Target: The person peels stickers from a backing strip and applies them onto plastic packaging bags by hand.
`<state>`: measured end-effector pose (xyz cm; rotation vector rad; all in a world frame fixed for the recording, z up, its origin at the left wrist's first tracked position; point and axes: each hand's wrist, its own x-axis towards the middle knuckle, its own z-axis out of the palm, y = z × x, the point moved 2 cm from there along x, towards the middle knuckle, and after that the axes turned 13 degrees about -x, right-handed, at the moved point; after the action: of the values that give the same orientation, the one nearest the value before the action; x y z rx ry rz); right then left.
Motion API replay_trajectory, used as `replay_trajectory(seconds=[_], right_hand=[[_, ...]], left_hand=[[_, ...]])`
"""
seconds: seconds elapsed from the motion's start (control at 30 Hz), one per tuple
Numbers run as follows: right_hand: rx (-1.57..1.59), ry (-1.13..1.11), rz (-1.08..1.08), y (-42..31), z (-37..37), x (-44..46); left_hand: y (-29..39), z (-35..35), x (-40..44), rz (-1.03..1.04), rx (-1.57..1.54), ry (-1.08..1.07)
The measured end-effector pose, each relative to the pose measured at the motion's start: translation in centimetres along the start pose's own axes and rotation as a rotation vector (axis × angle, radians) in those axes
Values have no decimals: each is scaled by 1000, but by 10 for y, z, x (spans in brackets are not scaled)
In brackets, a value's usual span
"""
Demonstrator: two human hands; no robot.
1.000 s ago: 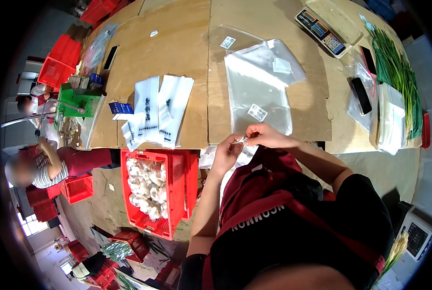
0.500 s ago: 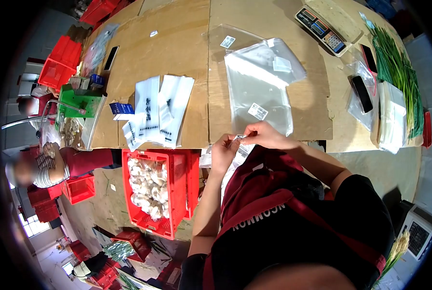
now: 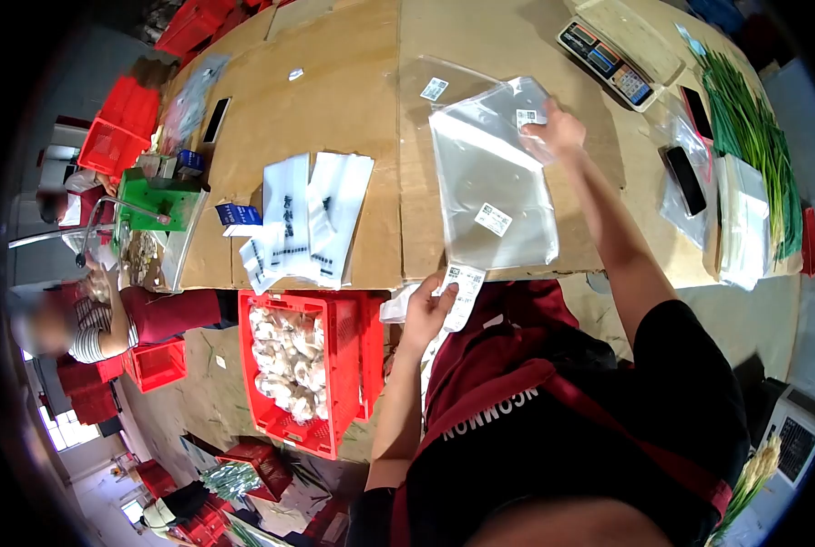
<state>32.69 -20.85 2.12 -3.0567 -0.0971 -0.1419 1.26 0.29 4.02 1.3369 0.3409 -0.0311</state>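
My left hand [image 3: 428,310] is closed on a strip of printed white labels [image 3: 465,294] at the table's front edge. My right hand [image 3: 558,132] reaches over the upper right of the clear plastic bags [image 3: 494,169], thumb and fingers at a small white label [image 3: 527,118] there. Whether that label is fully stuck to the plastic I cannot tell. Another printed label [image 3: 493,219] lies on the lower part of the bags. A third label [image 3: 434,88] is on the clear plastic at the upper left.
White printed bags [image 3: 289,214] and a blue box [image 3: 239,216] lie to the left. A red crate [image 3: 334,365] of bagged mushrooms stands below. At right are a scale [image 3: 608,64], phone [image 3: 684,180] and green stalks [image 3: 749,137]. A co-worker [image 3: 107,319] is at far left.
My right hand has left my left hand and moved up and right to the top of the clear bags. A printed label now shows at its fingers. More of the label strip is visible in my left hand.
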Motion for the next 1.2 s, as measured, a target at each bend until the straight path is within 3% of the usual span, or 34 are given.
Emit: replay_trajectory(seconds=[0.03,0.1,0.13,0.17,0.2,0.23,0.27,0.4,0.53,0.6,0.63,0.67,0.7,0.73,0.8,0.83,0.9,0.93,0.97,1.0,1.03,1.1,1.13,1.2], right_hand=[[1,-2,-11,1,-3,0],[83,34,-43,4,-9,-7],[159,64,-114,0,-9,-17],[348,-41,-210,-5,-4,-36],[535,-146,-300,-12,-2,-60],[517,-73,-604,-23,-13,-88],[493,4,-906,-30,-23,-113],[297,62,-1008,-19,-9,-148],[414,-79,-876,-13,6,-145],[489,-109,-853,-14,-2,-138],[575,-344,-736,-10,-3,-129],[654,-576,-610,-6,0,-121],[1016,-345,-306,7,11,-111],[986,-233,93,24,4,-82],[1333,562,223,43,-41,-54],[1332,567,227,41,-50,-60],[1120,353,-142,18,-69,-86],[890,71,-219,-7,-82,-113],[1000,-243,-412,-13,-47,-132],[1026,-615,-405,-29,-49,-160],[1079,-789,-464,-42,-40,-182],[1142,-1080,-528,-55,-15,-208],[1141,-1089,-530,-55,-13,-210],[1296,-1267,-252,-53,-13,-214]], left_hand=[[-1,0,-1,81,-69,41],[-7,-21,-2,225,104,-3],[-2,-23,-5,177,-46,36],[-4,-23,-3,339,-58,68],[-4,-24,-6,208,-124,83],[-4,-26,-8,77,-190,94],[-10,-30,-7,89,-151,92],[-12,-18,-4,57,-168,45],[-20,-7,5,224,-128,-54],[-14,-3,3,111,-111,-30],[-10,-1,1,-5,-95,-1],[-11,-2,3,44,-42,0],[-13,-5,2,46,-37,3],[-15,-8,2,55,-29,19],[-24,-15,1,46,-35,26],[-27,-16,1,46,-34,21],[-30,-14,4,56,-73,15],[-24,-5,5,69,-57,4],[-29,1,7,43,-82,-33],[-22,9,9,95,-2,-96],[-10,19,10,146,79,-154],[5,28,11,85,320,-274],[5,27,12,77,325,-261],[3,25,11,63,334,-258]])
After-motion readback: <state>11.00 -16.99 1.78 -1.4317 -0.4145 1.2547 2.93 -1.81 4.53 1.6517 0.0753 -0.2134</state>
